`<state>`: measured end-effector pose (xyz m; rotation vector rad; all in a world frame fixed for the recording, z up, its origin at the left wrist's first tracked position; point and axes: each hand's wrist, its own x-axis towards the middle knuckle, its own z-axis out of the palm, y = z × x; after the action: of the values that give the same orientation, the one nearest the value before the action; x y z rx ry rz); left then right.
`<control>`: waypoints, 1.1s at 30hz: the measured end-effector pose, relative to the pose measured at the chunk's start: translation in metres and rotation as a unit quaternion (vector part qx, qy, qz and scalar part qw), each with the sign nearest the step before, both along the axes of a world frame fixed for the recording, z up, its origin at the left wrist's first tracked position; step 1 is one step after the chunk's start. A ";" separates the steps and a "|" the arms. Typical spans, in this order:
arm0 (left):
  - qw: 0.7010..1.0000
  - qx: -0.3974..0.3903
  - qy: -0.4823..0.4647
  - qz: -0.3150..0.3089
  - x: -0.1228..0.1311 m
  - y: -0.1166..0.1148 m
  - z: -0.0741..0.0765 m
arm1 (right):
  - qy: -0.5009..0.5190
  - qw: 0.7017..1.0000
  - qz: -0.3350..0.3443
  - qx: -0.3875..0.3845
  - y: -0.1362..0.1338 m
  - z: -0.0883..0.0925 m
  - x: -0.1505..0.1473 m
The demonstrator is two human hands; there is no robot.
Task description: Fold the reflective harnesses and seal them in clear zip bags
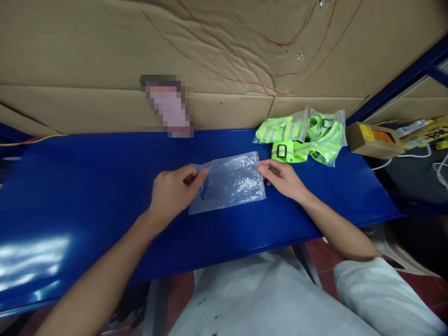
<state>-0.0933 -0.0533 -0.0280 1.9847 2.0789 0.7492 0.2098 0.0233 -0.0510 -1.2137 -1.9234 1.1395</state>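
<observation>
Between my two hands, a clear plastic zip bag (233, 182) lies nearly flat above the blue table, with nothing visible inside it. My left hand (177, 186) pinches its left end between thumb and curled fingers. At the opposite end, my right hand (280, 176) has thumb and fingertips closed on the edge with the reddish strip. Behind my right hand sits a loose neon-yellow reflective strap (292, 151) with a black buckle. Two clear bags hold more such straps, one bagged strap (280, 129) on the left and another bagged strap (327, 135) on the right.
The blue table (87, 186) runs against a cardboard-covered wall (227, 109). A small cardboard box (376, 140) stands at the table's right end, near white cables and a yellow package (427, 133). A blurred-out object (171, 107) is at the back.
</observation>
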 end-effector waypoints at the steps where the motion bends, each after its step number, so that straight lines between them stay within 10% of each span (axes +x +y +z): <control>1: 1.000 -0.007 0.023 0.013 0.000 -0.001 0.001 | -0.011 1.000 -0.004 0.021 0.001 0.000 0.000; 7: 0.985 -0.019 0.112 0.132 -0.021 -0.001 0.012 | -0.259 0.912 -0.106 0.301 0.021 0.015 0.035; 12: 0.982 -0.025 0.107 0.156 -0.032 -0.001 0.015 | -0.396 0.858 -0.111 0.308 0.032 0.010 0.048; 16: 0.975 -0.025 0.181 0.126 -0.023 -0.004 0.018 | -0.268 0.922 -0.032 0.279 0.022 0.012 0.030; 20: 0.995 0.049 0.069 -0.049 0.007 -0.017 0.015 | 0.013 0.994 -0.001 0.110 0.000 0.019 0.009; 26: 0.957 0.041 0.084 -0.275 0.040 -0.029 -0.011 | 0.208 0.968 0.017 -0.140 -0.010 0.026 0.008; 30: 0.954 -0.052 -0.055 -0.290 0.030 -0.022 -0.015 | 0.134 0.963 0.211 -0.103 -0.023 0.032 0.005; 33: 0.883 -0.175 -0.274 -0.338 0.026 -0.020 -0.007 | 0.081 0.888 0.444 -0.089 -0.040 0.037 -0.009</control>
<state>-0.0675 -0.0729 -0.0347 1.8153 1.0089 0.6204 0.2012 -0.0168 -0.0140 -0.2258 -2.3274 1.8192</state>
